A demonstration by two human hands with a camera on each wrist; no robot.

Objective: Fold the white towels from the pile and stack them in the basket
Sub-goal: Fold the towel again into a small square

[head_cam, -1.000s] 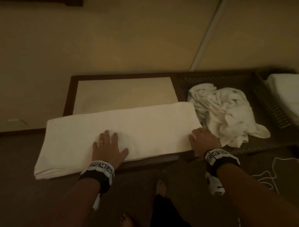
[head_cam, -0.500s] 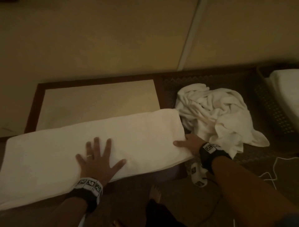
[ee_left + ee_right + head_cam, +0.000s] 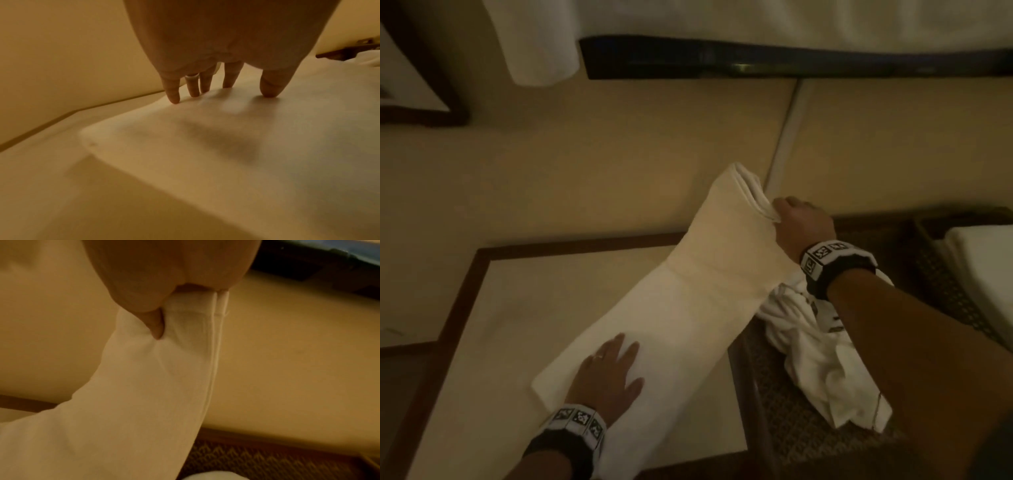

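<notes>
Left hand [image 3: 607, 375]: laid flat, fingers [image 3: 194, 87] straight and spread, pressed on the near end of the folded towel [image 3: 688, 308], lower centre of the head frame. A ring is seen on one finger in the left wrist view.

Right hand [image 3: 803, 222]: closed on the far end of the same towel, right of centre in the head frame. In the right wrist view the thumb [image 3: 155, 328] is dug into the cloth and the layered edge is pinched under the palm. That end is held raised off the surface [image 3: 551, 301]; the towel runs as a long band from the pressed end up to the lifted end.

Pile of crumpled white towels [image 3: 825, 359]: seen at lower right of the head frame, just beside the towel, partly hidden under the right forearm, on a dark woven area [image 3: 791, 428].

Basket [image 3: 928, 274]: at the right edge of the head frame, with white folded cloth [image 3: 983, 274] inside.

Wristbands with black-and-white markers are worn on both wrists. Lighting is dim and yellow; fine detail is blurred.
</notes>
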